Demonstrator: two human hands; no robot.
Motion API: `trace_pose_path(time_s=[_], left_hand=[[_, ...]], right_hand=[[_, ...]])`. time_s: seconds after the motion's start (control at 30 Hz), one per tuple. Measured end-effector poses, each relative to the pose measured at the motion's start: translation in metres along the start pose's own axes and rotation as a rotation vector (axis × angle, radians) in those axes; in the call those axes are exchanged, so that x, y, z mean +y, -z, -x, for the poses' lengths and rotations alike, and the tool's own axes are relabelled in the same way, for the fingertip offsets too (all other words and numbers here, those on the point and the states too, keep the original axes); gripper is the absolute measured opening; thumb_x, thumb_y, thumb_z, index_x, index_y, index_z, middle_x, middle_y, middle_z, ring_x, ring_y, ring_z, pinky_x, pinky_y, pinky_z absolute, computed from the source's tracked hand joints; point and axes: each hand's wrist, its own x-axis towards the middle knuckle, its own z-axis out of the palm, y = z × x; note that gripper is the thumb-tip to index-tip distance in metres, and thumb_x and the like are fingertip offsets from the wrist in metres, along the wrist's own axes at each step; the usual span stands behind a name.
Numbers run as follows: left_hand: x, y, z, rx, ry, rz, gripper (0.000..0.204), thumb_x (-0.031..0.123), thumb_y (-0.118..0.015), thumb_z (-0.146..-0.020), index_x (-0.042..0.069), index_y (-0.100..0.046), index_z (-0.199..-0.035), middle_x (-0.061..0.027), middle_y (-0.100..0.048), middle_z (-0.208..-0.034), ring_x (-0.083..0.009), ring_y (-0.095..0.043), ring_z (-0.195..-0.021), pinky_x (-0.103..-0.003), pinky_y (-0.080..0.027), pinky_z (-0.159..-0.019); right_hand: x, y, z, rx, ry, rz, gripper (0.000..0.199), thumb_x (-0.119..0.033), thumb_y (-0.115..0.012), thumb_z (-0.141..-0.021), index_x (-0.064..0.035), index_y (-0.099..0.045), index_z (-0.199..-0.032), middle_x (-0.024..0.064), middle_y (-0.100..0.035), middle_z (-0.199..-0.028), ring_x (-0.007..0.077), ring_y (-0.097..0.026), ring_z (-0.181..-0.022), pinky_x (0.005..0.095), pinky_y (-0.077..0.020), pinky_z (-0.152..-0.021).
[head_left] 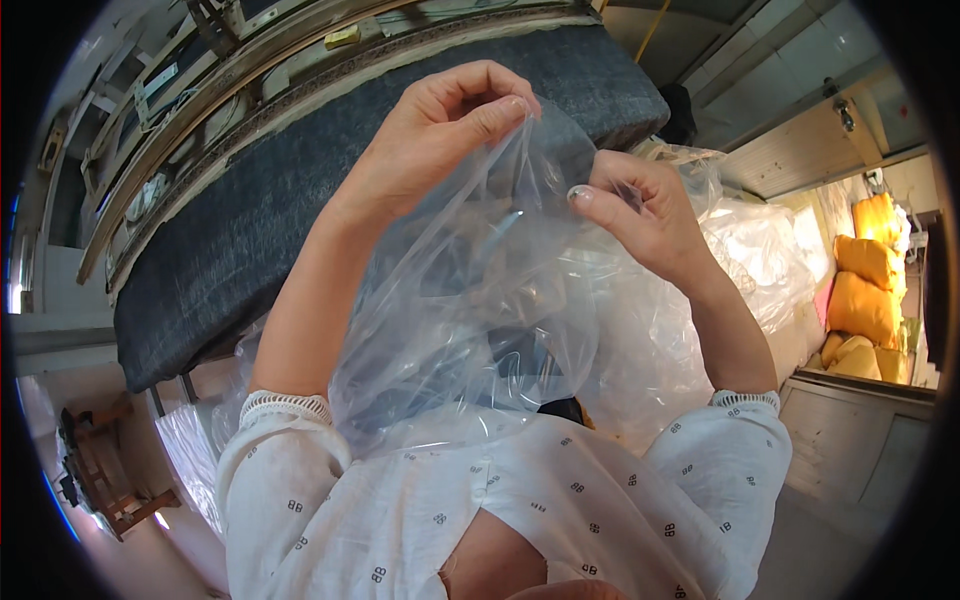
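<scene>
A clear plastic bag (pixel 470 300) hangs between my two raised hands, in front of my chest. My left hand (pixel 440 125) pinches the bag's upper edge between thumb and fingers at the top centre. My right hand (pixel 645 215) grips the same edge a little lower and to the right. The bag looks crumpled, with a dark shape showing through its lower part. Whether anything lies inside it I cannot tell.
A long dark grey padded table (pixel 260 220) runs behind the hands, with a wooden frame (pixel 200 110) past it. More crumpled clear plastic (pixel 750 260) piles up at the right. Yellow stuffed bags (pixel 865 290) sit at the far right above a pale cabinet (pixel 850 440).
</scene>
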Motion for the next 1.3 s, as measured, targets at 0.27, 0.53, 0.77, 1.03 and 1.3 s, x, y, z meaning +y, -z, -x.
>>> trace_pose_path(time_s=[0.27,0.53,0.77,1.03,1.3], left_hand=[[0.0,0.001,0.015,0.157,-0.176,0.01,0.007,0.016,-0.053,-0.088,0.009,-0.056,-0.089,0.0027,-0.055,-0.08,-0.0055,-0.051,-0.077,-0.019,-0.04,-0.069],[0.026,0.161,0.089,0.996,-0.545,-0.547,0.013,0.003,-0.054,-0.079,0.009,-0.051,-0.09,-0.0026,-0.052,-0.081,-0.0117,-0.052,-0.069,-0.023,-0.044,-0.054],[0.064,0.308,0.269,1.258,-0.302,-1.325,0.014,0.01,-0.049,-0.089,-0.002,-0.052,-0.096,-0.0109,-0.054,-0.09,-0.0194,-0.053,-0.083,-0.029,-0.043,-0.077],[0.062,0.412,0.451,1.511,0.258,-1.816,0.021,0.016,-0.047,-0.086,0.0,-0.054,-0.098,-0.0196,-0.057,-0.096,-0.0347,-0.054,-0.09,-0.041,-0.042,-0.077],[0.005,0.475,0.541,1.268,0.641,-1.712,0.023,0.016,-0.044,-0.086,-0.003,-0.051,-0.097,-0.0234,-0.056,-0.097,-0.0373,-0.054,-0.089,-0.042,-0.041,-0.077]], right_hand=[[0.001,-0.002,-0.004,-0.141,-0.081,0.08,0.02,-0.019,-0.063,-0.078,-0.0019,-0.057,-0.071,-0.0041,-0.046,-0.058,0.0027,-0.038,-0.056,0.0206,-0.0305,-0.05],[0.098,0.039,0.057,-0.27,-0.062,0.713,0.017,-0.025,-0.066,-0.068,-0.0086,-0.063,-0.068,0.0086,-0.055,-0.056,0.0285,-0.055,-0.059,0.0386,-0.0412,-0.054],[0.172,0.055,0.145,-0.013,-0.078,1.207,0.015,-0.018,-0.056,-0.071,-0.0095,-0.055,-0.083,0.008,-0.06,-0.071,0.0261,-0.057,-0.075,0.0389,-0.0424,-0.066],[0.202,0.131,0.184,0.472,-0.542,1.35,0.014,-0.012,-0.05,-0.074,-0.0114,-0.057,-0.086,0.0078,-0.062,-0.075,0.0272,-0.059,-0.081,0.0396,-0.0481,-0.064],[0.205,0.291,0.216,0.501,-1.134,1.559,0.019,-0.023,-0.058,-0.076,-0.0119,-0.063,-0.091,0.0086,-0.064,-0.09,0.0272,-0.062,-0.086,0.0415,-0.0494,-0.067]])
